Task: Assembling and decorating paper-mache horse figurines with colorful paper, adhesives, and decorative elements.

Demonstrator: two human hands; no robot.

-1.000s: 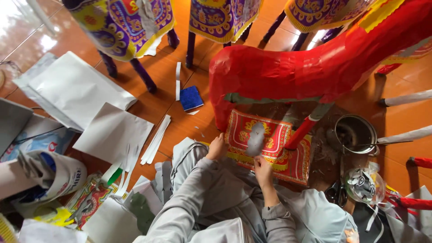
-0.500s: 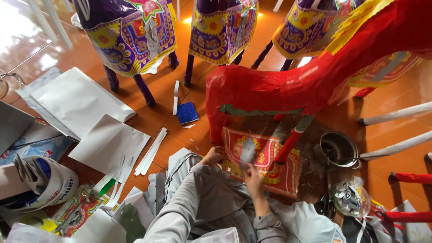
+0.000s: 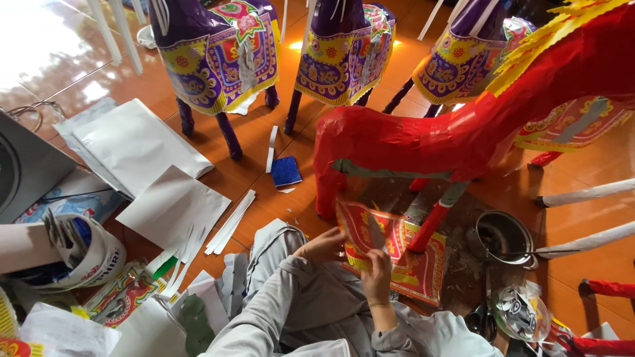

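Compared with one second earlier, the red-and-yellow patterned decorative paper sheet [image 3: 390,248] is lifted off the floor toward the red paper horse figure [image 3: 463,132], with the left hand [image 3: 324,246] gripping its left edge and the right hand [image 3: 378,264] pinching its centre.

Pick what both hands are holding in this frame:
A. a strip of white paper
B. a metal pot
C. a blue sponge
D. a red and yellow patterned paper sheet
D: the left hand and right hand both grip the red and yellow patterned sheet beside the red paper horse.
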